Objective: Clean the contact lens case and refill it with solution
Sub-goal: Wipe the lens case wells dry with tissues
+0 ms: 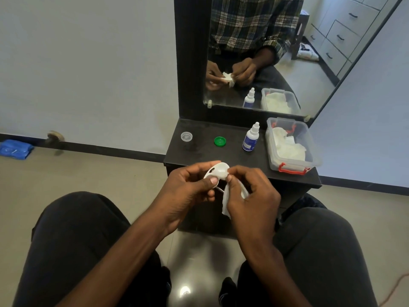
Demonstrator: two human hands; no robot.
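Both hands are raised over the lap: the lens case (218, 171) is gripped by the left hand (188, 187), its long axis tilted up-right, while a tissue (228, 196) is pinched against it by the right hand (250, 196).

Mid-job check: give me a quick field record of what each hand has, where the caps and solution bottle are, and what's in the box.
left hand: grips the white lens case, held above the lap
right hand: pinches a white tissue against the case
clear cap: on the dark shelf, far left
green cap: on the shelf, between clear cap and bottle
solution bottle: upright, closed, beside the box
plastic box: open, right end of shelf, crumpled tissues inside
refill: not yet begun
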